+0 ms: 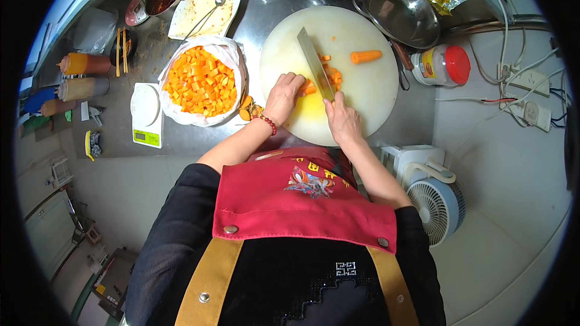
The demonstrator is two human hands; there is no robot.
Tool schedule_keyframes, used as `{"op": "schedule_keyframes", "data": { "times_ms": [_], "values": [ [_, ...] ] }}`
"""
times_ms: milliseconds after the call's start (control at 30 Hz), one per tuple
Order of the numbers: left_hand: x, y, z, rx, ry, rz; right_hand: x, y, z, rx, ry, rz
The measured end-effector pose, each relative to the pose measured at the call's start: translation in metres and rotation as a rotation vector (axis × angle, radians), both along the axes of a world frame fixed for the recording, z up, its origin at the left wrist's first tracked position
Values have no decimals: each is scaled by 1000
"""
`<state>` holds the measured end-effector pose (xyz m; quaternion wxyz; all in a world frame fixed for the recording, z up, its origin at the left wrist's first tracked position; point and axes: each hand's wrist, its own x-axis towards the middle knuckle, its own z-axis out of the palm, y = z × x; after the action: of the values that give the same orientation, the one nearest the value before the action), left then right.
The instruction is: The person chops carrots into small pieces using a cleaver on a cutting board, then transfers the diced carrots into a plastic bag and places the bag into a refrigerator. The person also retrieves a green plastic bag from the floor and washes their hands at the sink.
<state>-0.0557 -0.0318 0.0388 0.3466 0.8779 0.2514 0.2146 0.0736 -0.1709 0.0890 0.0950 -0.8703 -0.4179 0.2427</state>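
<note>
My right hand (pixel 343 117) grips a cleaver (pixel 315 63) by its handle end, the blade standing on edge over the round white cutting board (pixel 281 36). Left of the blade, my left hand (pixel 284 96) holds carrot sticks (pixel 309 88) against the board with its fingers. Freshly cut carrot pieces (pixel 334 76) lie just right of the blade, some partly hidden by it. Farther right on the board rests a thick length of peeled carrot (pixel 366 56). A bowl lined with a white plastic bag (pixel 240 59) stands left of the board, heaped with diced carrot (pixel 201 81).
Carrot ends and scraps (pixel 248 108) sit between bowl and board. A kitchen scale (pixel 146 115) is at the left, with a square plate (pixel 206 7) holding a ladle behind the bowl. A steel pan (pixel 398 11) and a red-lidded jar (pixel 439 65) border the board's right side.
</note>
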Motion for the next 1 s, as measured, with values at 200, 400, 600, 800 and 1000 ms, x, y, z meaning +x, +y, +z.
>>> {"op": "schedule_keyframes", "data": {
  "times_ms": [200, 400, 600, 800, 1000],
  "values": [
    [-3, -2, -6, 7, 32, -5, -18, -14, 18, -71, -1, 92],
    [-2, -1, -9, -32, 8, 3, -20, 0, -17, 109, 35, -130],
    [-8, 1, -15, -30, -72, 28, -16, -11, 24, 32, 54, 86],
    [-10, -2, -17, -87, -87, 21, -20, -11, 4, -68, 46, 94],
    [-2, -7, -17, -83, -93, 78, -18, 0, -16, 118, 69, -41]
  ]
}}
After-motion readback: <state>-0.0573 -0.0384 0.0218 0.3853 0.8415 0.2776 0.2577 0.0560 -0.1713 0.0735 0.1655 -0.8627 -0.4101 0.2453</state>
